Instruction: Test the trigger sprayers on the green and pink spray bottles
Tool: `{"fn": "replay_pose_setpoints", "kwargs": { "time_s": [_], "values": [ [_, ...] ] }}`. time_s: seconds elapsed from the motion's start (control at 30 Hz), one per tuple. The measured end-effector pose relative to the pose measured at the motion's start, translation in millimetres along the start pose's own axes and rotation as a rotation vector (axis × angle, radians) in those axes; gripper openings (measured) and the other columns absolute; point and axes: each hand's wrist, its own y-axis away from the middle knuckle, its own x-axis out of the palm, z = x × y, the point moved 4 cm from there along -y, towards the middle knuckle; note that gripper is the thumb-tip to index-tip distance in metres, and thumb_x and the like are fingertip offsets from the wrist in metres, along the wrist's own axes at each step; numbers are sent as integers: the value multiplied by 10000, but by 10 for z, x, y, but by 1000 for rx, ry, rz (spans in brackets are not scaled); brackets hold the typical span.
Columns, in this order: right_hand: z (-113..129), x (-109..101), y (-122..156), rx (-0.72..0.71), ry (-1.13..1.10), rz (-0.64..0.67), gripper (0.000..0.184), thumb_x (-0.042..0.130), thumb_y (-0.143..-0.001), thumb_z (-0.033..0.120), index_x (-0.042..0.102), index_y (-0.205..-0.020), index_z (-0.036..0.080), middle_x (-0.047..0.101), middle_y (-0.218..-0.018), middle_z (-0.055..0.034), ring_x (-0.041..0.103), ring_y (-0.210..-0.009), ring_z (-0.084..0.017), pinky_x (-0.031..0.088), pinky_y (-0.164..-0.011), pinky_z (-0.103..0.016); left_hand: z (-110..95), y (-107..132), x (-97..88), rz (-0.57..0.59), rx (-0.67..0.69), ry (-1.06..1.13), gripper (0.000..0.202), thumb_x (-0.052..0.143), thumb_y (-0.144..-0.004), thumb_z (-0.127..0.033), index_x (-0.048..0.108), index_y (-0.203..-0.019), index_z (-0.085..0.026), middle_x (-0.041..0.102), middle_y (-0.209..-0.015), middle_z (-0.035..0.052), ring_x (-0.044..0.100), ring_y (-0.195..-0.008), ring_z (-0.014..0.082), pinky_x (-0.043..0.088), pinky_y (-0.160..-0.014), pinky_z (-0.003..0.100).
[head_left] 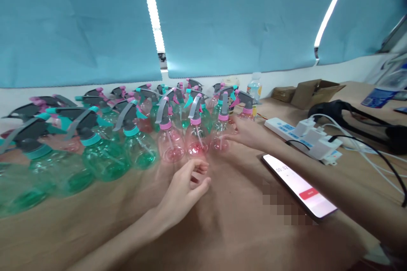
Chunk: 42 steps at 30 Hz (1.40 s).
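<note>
**Blue sheeting behind, brown tabletop in front, spray bottles in rows**

Bright light shows through two narrow gaps in the sheeting.

Right hand: reached out to the right end of the front row, at the right side of a pink-collared spray bottle. Fingertips overlap its body in view; can't tell whether they are clamped on it or just against it. Bottle is upright on the tabletop, a little reddish liquid low inside.

Left hand: holding nothing. Fingers loosely curled, thumb apart from them, just in front of the middle pink-collared bottle. Another pink-collared bottle stands next to that one, on its left.

Further left, front row goes to teal collars with green liquid: nearest one, then a larger-looking one, more toward the left edge. Other sprayers are packed behind, mixed pink and teal; too overlapped to count.

Right side: phone lies face up below the right forearm, screen lit, red button, digits blurry. White power strip with plugs and cables beyond the forearm. Farther back: open cardboard box, black strap, blue-labelled bottle.
</note>
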Motion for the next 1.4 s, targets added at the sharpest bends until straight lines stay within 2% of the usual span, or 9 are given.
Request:
{"fn": "replay_pose_setpoints", "kwargs": {
  "time_s": [0.17, 0.37, 0.53, 0.73, 0.87, 1.03, 1.13, 1.3, 1.4],
  "values": [
    [18, -121, 109, 12, -54, -33, 534, 628, -814, 591, 562, -1206, 234, 724, -979, -97, 672, -850, -322, 469, -633, -359, -53, -79, 50, 9, -11, 13, 148, 537, -879, -265, 545, -1008, -194, 626, -1051, 63, 645, -835, 192, 552, -706, 338],
    [-381, -380, 298, 154, -130, -143, 315, 586, -858, 523, 681, -771, 235, 728, -793, -53, 669, -717, -260, 480, -653, -365, -112, -187, 120, 8, -15, 31, 133, 539, -885, -268, 554, -993, -194, 629, -1018, 65, 646, -806, 184, 543, -679, 323],
    [-779, -367, 159, 289, -233, -290, 433, 648, -805, 541, 667, -1007, 157, 711, -1050, -152, 665, -927, -312, 498, -765, -416, -174, -264, 208, 4, 14, 33, 139, 542, -888, -272, 564, -993, -183, 638, -1009, 77, 647, -828, 198, 546, -724, 356],
    [-764, -216, -153, 259, -446, -286, 360, 624, -832, 533, 697, -943, 199, 747, -939, -91, 687, -858, -260, 518, -721, -353, -217, -289, 298, 40, 42, 33, 146, 531, -895, -253, 557, -1024, -190, 630, -1008, 57, 637, -843, 190, 527, -711, 331],
    [-705, -295, -67, 260, -524, -339, 345, 660, -793, 523, 684, -869, 187, 730, -814, -52, 679, -786, -243, 500, -685, -332, -243, -261, 290, 50, 31, 55, 136, 538, -893, -245, 560, -1013, -186, 623, -995, 46, 624, -826, 174, 506, -689, 301],
    [-503, -580, 414, 315, -520, -481, 400, 720, -724, 554, 609, -874, 200, 667, -775, -25, 623, -705, -223, 453, -605, -323, -324, -217, 258, 37, 56, 116, 123, 530, -899, -251, 567, -998, -187, 621, -998, 42, 617, -833, 169, 498, -685, 292],
    [-180, -637, 705, 288, -551, -434, 386, 748, -712, 536, 600, -857, 211, 667, -798, -23, 625, -735, -220, 461, -644, -330, -399, -193, 213, -3, 68, 161, 181, 553, -901, -310, 557, -1040, -195, 614, -1068, 53, 623, -861, 179, 517, -738, 330],
    [457, -444, 978, 227, -692, -290, 373, 759, -715, 505, 582, -876, 220, 650, -834, -25, 615, -763, -224, 472, -662, -342, -628, -107, 91, -37, 152, 119, 559, 658, -836, -434, 433, -1316, -254, 469, -1405, 77, 498, -1238, 278, 423, -1036, 478],
    [754, -269, 1031, 185, -791, -208, 275, 754, -738, 386, 560, -867, 241, 653, -794, 7, 616, -713, -195, 480, -636, -320, -750, -39, 3, -44, 154, 80, 705, 713, -780, -369, 374, -1387, -253, 442, -1446, 91, 455, -1290, 311, 429, -1036, 493]
  ]
}}
